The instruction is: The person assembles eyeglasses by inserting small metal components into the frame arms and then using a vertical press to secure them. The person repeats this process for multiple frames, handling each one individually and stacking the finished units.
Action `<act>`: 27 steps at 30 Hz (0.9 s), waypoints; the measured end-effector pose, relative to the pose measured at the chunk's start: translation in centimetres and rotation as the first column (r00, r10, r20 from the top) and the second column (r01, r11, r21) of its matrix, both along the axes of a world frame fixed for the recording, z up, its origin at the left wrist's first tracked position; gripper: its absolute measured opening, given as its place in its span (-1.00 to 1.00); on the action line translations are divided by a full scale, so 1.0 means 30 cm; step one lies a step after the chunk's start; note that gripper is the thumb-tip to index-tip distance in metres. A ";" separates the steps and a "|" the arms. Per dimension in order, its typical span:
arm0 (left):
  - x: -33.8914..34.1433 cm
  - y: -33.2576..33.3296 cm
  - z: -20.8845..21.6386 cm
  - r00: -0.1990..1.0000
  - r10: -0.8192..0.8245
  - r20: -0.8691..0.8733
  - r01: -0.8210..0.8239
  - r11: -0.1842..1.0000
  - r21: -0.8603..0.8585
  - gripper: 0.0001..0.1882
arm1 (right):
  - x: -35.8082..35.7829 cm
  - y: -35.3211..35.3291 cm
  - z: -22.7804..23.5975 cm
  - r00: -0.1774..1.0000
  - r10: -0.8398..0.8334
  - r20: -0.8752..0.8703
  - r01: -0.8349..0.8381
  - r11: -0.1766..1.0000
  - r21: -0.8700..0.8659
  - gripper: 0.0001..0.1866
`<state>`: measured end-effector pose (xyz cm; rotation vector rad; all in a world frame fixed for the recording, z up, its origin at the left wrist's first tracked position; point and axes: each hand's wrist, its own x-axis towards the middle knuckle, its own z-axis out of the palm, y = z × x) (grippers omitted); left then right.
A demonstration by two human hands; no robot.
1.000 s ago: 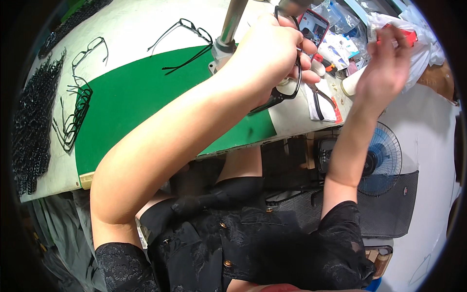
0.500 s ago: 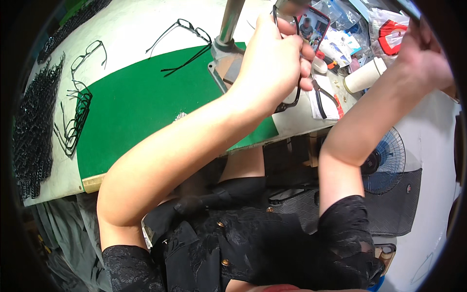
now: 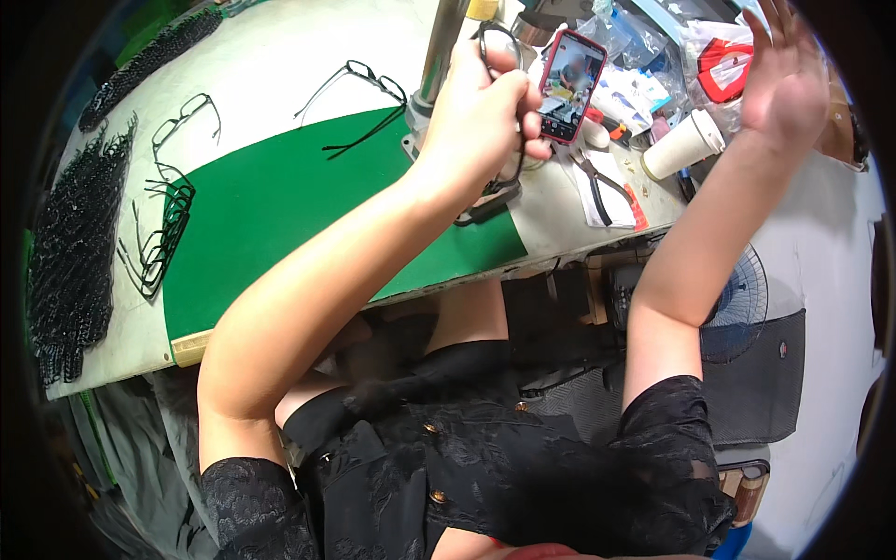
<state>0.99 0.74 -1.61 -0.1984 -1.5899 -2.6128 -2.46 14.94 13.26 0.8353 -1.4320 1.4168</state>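
Observation:
My left hand [image 3: 481, 117] is closed around a pair of black eyeglasses [image 3: 487, 207], held up in front of a metal post [image 3: 442, 51] at the table's far side. Part of the glasses is hidden behind my fingers. Off to the right, my right hand [image 3: 789, 89] is raised with fingers stretched apart and nothing in it. A phone [image 3: 569, 89] in a red case, its screen lit, stands just right of my left hand. Pliers [image 3: 605, 191] with dark handles lie on a white paper near the table's front edge.
Black glasses [image 3: 364, 93] lie behind the green mat [image 3: 280, 233], with more glasses [image 3: 159, 233] at its left. Heaped dark frames [image 3: 79, 252] line the left edge. A white cup [image 3: 683, 145] lies among plastic bags [image 3: 630, 37]. A fan [image 3: 747, 308] stands below the table.
My left hand, still holding the glasses, has shifted left, uncovering more of the phone. The right hand has risen, and its fingers have spread. The whole view has shifted slightly.

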 end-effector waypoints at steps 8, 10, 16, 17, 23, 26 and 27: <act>0.165 -0.118 -0.060 0.900 0.011 -0.435 -0.235 0.853 -0.465 -0.89 | 0.059 -0.098 -0.383 0.780 0.184 0.598 -0.468 0.806 0.363 -0.78; 0.168 -0.136 -0.087 0.862 0.016 -0.507 -0.297 0.827 -0.478 -0.88 | 0.061 -0.116 -0.404 0.800 0.201 0.566 -0.483 0.774 0.409 -0.74; 0.197 -0.205 -0.139 0.781 0.012 -0.624 -0.463 0.683 -0.566 -0.84 | 0.075 -0.182 -0.438 0.650 0.417 0.635 -0.630 0.763 0.144 -0.88; 0.201 -0.222 -0.156 0.756 0.006 -0.655 -0.496 0.658 -0.566 -0.84 | 0.084 -0.190 -0.453 0.618 0.457 0.639 -0.665 0.738 0.116 -0.88; 0.197 -0.210 -0.146 0.832 -0.012 -0.554 -0.390 0.698 -0.601 -0.79 | 0.096 -0.182 -0.495 0.460 0.596 0.658 -0.726 0.679 -0.107 -0.77; 0.142 -0.140 -0.072 0.958 -0.112 -0.265 -0.002 0.917 -0.398 -0.77 | 0.026 -0.107 -0.518 0.657 0.334 0.676 -0.515 0.854 0.079 -0.70; 0.117 -0.119 -0.046 0.966 -0.174 -0.193 0.117 0.954 -0.276 -0.76 | 0.015 -0.085 -0.521 0.730 0.265 0.630 -0.442 0.886 0.139 -0.70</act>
